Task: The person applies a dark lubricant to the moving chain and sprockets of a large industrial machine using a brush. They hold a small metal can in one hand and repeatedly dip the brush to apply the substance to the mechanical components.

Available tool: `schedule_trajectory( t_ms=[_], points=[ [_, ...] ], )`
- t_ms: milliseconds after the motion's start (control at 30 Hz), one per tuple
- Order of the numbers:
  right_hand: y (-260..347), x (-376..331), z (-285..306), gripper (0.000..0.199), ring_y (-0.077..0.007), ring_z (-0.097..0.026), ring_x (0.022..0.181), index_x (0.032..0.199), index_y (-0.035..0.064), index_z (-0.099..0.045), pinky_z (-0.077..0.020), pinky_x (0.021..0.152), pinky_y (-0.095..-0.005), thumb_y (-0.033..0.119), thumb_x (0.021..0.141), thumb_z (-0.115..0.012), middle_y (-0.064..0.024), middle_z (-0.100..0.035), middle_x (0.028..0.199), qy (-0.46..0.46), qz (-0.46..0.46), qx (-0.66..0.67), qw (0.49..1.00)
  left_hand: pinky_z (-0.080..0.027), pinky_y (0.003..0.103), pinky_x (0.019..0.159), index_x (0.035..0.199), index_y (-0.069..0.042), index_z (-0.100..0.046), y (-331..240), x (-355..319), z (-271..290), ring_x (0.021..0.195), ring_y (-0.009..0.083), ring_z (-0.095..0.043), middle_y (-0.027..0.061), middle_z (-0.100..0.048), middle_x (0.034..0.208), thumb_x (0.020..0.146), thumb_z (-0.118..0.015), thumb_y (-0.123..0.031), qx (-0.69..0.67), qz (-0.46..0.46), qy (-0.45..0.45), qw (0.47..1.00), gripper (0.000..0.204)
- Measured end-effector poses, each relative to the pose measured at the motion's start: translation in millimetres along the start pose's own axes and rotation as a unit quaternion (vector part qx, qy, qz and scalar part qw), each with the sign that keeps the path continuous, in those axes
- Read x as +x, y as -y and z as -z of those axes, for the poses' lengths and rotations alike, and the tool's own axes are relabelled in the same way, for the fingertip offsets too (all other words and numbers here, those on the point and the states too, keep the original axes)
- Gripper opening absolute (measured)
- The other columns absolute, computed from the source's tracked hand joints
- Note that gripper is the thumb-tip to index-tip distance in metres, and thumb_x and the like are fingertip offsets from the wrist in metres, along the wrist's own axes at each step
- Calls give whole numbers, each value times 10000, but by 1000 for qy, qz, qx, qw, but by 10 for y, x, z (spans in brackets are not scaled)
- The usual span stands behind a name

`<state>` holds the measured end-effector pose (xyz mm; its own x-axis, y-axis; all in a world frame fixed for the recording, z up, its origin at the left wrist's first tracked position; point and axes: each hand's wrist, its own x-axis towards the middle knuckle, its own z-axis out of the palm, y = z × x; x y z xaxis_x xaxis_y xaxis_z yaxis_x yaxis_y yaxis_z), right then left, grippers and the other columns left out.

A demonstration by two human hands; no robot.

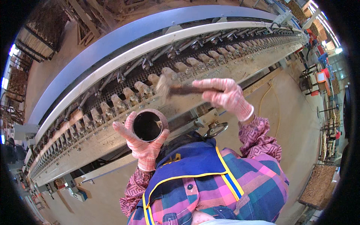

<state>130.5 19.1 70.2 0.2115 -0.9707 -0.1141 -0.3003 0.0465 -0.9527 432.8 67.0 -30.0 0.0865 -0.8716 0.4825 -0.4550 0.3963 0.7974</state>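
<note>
Head view, looking down over my plaid shirt and blue apron: my left hand [144,144], in a pink knit glove, is wrapped around a round brown tube [149,125] with a dark hollow mouth facing up at me, thumb on one side and fingers on the other, held just in front of my chest. My right hand [225,95], gloved the same, is closed on the dark handle of a small hammer [176,89], whose pale head hangs just above the tube and over the machine's edge. Beyond both hands runs a long machine [123,52] with a grey-blue curved cover and a row of tan spindles [142,90] side by side. Far right stand red and orange boxes [321,75]; at lower right a flat tray [318,185] holds brown material.
</note>
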Motion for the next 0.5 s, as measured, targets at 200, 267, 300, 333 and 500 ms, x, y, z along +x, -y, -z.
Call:
schedule_trajectory(
  t_ms=[200,267,300,333,500],
  points=[
    [247,-69,-261,343,-160,-717,1020,1243,53,-688,-559,919,-296,92,909,-754,-82,-763,1103,90,78,1,993,-464,486,1060,1605,-120,226,-50,44,-20,1229,361,-585,238,-510,1429,636,-983,-348,53,-28,3,998,1566],
    [369,-58,-279,333,-163,-714,1021,1232,46,-681,-561,919,-305,77,909,-761,-87,-759,1098,137,8,-9,990,-451,495,1064,1599,-114,243,-15,-15,-54,1229,357,-577,235,-518,1421,637,-983,-353,-2,-14,6,1000,1576],
    [395,-62,-280,334,-149,-711,1044,1228,50,-672,-563,917,-313,114,914,-765,-90,-762,1091,156,16,-22,987,-459,496,1042,1589,-105,263,-59,-32,-80,1215,368,-578,239,-527,1408,645,-978,-363,1,-14,11,1000,1580],
    [391,-56,-283,359,-167,-724,1041,1233,56,-672,-565,911,-321,135,899,-777,-103,-764,1085,165,50,-67,983,-463,482,1049,1591,-138,265,-91,-15,-90,1213,353,-580,229,-501,1432,637,-981,-312,12,-36,32,999,1578],
    [330,-40,-277,344,-188,-749,1000,1200,79,-699,-579,890,-310,213,891,-766,-109,-777,1012,160,86,-44,982,-468,487,1039,1589,-145,263,-215,4,-158,1220,377,-577,209,-523,1410,651,-975,-336,57,-95,81,991,1565]
  ],
)
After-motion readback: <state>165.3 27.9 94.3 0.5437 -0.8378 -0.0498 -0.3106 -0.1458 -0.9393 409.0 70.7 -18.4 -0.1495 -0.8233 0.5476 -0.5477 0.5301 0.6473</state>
